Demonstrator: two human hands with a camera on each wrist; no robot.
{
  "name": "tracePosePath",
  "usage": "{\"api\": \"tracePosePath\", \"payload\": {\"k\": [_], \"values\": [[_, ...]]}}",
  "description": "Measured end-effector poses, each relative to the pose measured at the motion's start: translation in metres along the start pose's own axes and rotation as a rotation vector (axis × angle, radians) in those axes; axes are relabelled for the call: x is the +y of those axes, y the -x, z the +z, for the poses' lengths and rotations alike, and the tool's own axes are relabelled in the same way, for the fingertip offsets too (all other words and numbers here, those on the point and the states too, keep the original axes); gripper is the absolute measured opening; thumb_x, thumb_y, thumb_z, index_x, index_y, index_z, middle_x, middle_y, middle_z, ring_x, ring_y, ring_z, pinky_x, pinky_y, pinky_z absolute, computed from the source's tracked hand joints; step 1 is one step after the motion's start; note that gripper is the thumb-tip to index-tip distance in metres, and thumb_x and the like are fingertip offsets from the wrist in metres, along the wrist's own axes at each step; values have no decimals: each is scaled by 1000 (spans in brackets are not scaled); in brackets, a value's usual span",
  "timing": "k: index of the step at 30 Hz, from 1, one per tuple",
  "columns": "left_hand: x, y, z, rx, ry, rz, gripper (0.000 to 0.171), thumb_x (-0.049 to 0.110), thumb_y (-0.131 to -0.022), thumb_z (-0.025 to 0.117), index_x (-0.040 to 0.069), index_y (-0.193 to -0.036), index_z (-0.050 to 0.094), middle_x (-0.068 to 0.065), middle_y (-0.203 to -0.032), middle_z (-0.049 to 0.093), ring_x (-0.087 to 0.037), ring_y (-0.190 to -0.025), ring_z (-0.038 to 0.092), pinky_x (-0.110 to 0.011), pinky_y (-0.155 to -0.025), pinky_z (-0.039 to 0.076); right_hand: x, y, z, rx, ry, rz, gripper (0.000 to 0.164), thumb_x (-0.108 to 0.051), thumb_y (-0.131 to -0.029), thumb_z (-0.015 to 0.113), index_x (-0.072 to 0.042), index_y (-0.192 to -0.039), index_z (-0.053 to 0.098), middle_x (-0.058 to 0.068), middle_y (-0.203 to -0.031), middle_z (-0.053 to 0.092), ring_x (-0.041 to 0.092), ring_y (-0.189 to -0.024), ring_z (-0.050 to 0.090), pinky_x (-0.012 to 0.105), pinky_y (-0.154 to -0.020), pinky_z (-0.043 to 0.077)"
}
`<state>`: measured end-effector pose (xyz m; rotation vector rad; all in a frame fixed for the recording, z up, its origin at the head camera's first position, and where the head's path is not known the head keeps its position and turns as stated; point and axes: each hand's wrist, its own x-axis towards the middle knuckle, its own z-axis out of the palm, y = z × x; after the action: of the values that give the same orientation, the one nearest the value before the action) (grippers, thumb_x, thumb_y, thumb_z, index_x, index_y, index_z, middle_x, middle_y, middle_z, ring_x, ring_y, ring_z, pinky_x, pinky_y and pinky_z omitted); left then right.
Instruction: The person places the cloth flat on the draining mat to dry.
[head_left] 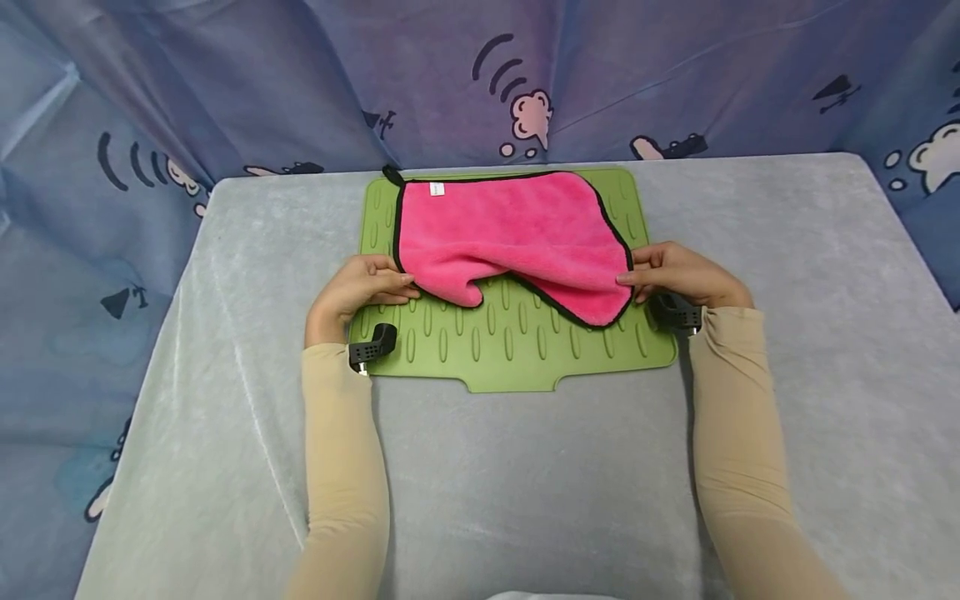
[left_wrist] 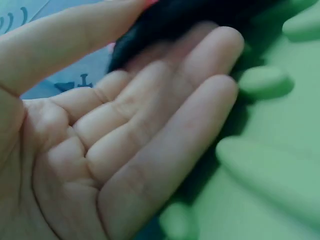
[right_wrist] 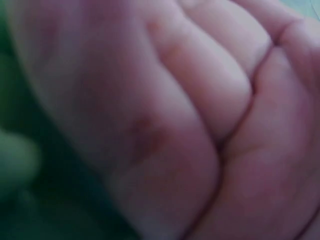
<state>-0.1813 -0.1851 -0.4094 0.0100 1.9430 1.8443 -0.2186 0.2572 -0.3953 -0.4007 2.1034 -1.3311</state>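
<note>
A pink towel [head_left: 510,217] with black edging lies over a green ridged mat [head_left: 510,367]. It has a small white label and a black hanging loop at its upper left corner. My left hand [head_left: 365,283] pinches the towel's lower left edge, thumb on top. In the left wrist view, the black edging [left_wrist: 160,30] runs between that thumb and the fingers [left_wrist: 170,145]. On the other side, my right hand [head_left: 682,273] pinches the right edge between thumb and fingers. The towel's lower edge bunches into a fold between the hands. Curled fingers [right_wrist: 125,115] fill the right wrist view, hiding the towel there.
The mat lies on a table with a pale grey cloth [head_left: 525,483]. Behind the table hangs a blue-purple printed curtain [head_left: 420,75], which also runs along the left side. A black wrist camera [head_left: 372,346] sits by the left wrist, another [head_left: 675,312] by the right.
</note>
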Motion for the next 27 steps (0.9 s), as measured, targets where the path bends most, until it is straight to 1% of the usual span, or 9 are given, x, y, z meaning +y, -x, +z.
{"api": "tracePosePath", "payload": {"k": [3,8,12,16,20,21,23,26,27], "values": [[-1,-1,2,24,26,20,5,-3,-92,55,-7,-89,53,-6,-82,70,-14,-77,69,-30,-76,56,0,-1,0,-2,1,-5,24,-8,-91,61,7,-76,51,6,-67,61,19,-64,61,34,-66,56],[0,0,1,60,76,61,9,-3,-93,54,-5,-84,53,-7,-80,67,-15,-74,69,-29,-73,56,1,-1,-2,2,-19,-19,24,-6,-92,60,8,-74,51,8,-66,62,20,-62,62,33,-64,56],[0,3,-4,65,71,89,8,-2,-92,55,-4,-85,53,-5,-76,67,-15,-70,68,-29,-71,57,0,0,-3,24,-44,-17,24,-6,-92,60,5,-72,52,7,-65,63,20,-61,63,33,-63,56],[-3,6,-11,66,38,125,4,-4,-91,53,-7,-89,54,-3,-73,68,-13,-66,67,-27,-68,57,-1,1,-3,40,-82,-20,26,-5,-92,60,2,-69,50,5,-64,62,18,-61,62,32,-62,56],[-4,7,-13,51,26,130,4,-2,-92,54,-6,-90,54,-2,-74,68,-13,-67,67,-28,-69,57,-1,1,-3,20,-96,-34,24,-5,-92,59,2,-71,52,5,-64,62,17,-61,61,32,-61,56],[-3,7,-13,37,17,123,5,-1,-92,54,-7,-91,54,-2,-75,68,-14,-69,67,-28,-71,57,-1,1,-4,12,-85,-39,24,-5,-92,59,3,-71,51,5,-64,61,17,-61,61,32,-62,56],[-3,8,-12,-20,-9,95,8,1,-93,54,-7,-96,55,-4,-80,69,-15,-75,68,-30,-75,56,-1,2,-4,-9,-57,-38,15,-6,-92,60,1,-78,58,3,-68,63,17,-63,62,32,-63,56],[-2,9,-11,-136,-52,45,18,1,-93,55,-11,-106,56,-9,-88,71,-18,-84,69,-34,-82,54,0,2,-4,-41,-18,-24,4,-5,-91,61,-1,-92,63,2,-76,67,17,-68,64,31,-67,56],[-2,10,-9,-169,-62,32,20,0,-92,55,-12,-108,57,-11,-90,71,-19,-86,69,-34,-83,54,0,3,-3,-52,-12,-17,7,-5,-91,61,-3,-96,64,1,-80,68,17,-70,65,31,-68,56]]}}
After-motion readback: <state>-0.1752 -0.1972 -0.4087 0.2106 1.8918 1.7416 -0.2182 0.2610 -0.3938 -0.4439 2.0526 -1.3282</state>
